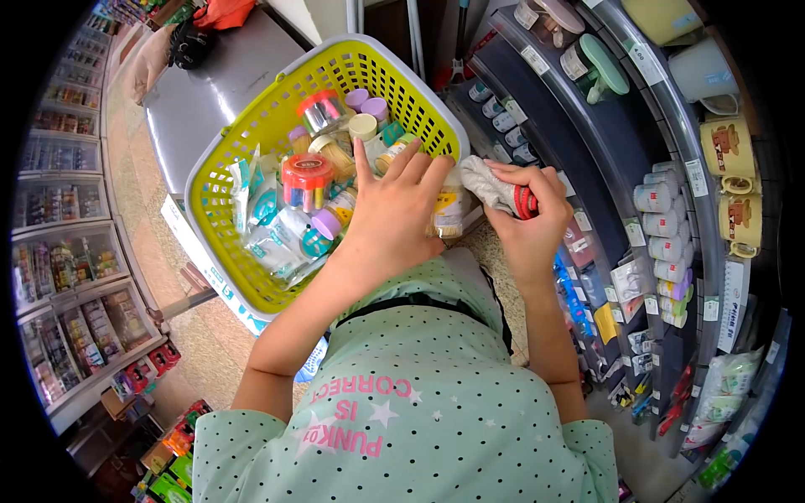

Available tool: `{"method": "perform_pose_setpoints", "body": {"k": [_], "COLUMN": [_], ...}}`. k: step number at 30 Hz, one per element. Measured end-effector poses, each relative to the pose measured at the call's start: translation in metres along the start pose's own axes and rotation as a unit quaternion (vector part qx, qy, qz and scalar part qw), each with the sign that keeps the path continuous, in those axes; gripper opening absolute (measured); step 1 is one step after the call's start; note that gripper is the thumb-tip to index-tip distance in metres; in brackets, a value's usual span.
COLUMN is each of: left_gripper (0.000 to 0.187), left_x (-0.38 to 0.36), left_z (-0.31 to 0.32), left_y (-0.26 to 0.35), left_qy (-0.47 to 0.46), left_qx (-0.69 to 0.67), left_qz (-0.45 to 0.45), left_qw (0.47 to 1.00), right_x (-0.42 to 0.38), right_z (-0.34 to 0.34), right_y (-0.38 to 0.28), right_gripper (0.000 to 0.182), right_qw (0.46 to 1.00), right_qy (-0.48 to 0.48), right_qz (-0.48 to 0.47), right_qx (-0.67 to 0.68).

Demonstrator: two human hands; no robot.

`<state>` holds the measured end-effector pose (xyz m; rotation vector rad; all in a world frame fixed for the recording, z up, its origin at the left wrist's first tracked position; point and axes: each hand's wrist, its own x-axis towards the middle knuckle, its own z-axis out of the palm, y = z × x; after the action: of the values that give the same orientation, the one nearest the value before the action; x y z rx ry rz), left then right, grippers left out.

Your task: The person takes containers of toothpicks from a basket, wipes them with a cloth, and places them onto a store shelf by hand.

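My left hand (390,214) is closed around the side of a clear toothpick jar (450,211) with a yellow label, just off the basket's near right corner. Part of the jar is hidden by my fingers. In my right hand (532,205) is a bunched grey cloth (486,184) with a red edge, held against or close to the jar's upper end. Beside my left hand stands a yellow-green basket (210,176). It holds a red-lidded jar (307,178), a purple-lidded jar (334,214), a cream-lidded toothpick jar (334,158) and clear plastic packets (281,243).
Shelves on the right carry cream mugs (728,147), stacked white cups (661,225) and a green-lidded container (595,63). Clear drawers (67,260) of small goods line the left. A grey surface (193,109) lies behind the basket, with a black and orange item on it.
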<state>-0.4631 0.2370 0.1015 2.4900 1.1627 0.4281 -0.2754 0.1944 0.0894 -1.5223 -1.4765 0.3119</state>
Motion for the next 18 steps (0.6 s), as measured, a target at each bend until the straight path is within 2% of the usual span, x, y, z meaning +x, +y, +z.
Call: {"method": "perform_pose_setpoints", "body": {"k": [4, 12, 18], "left_gripper": [0.087, 0.085, 0.089], "left_x": [-0.003, -0.004, -0.004], "left_z": [-0.007, -0.013, -0.013], "left_y": [-0.004, -0.013, -0.015], "left_qy": [-0.016, -0.034, -0.024], "left_qx": [-0.044, -0.014, -0.005], "left_qz": [-0.029, -0.040, -0.033], "left_qw": [0.998, 0.999, 0.999], "right_x": [0.001, 0.005, 0.014], "right_z": [-0.007, 0.000, 0.011], "right_y": [0.007, -0.008, -0.020], "right_gripper": [0.033, 0.034, 0.036], "right_qw": [0.999, 1.000, 0.994], "right_qy": [0.020, -0.011, -0.049], "right_qz": [0.025, -0.007, -0.094], "right_qx": [0.020, 0.018, -0.001]}}
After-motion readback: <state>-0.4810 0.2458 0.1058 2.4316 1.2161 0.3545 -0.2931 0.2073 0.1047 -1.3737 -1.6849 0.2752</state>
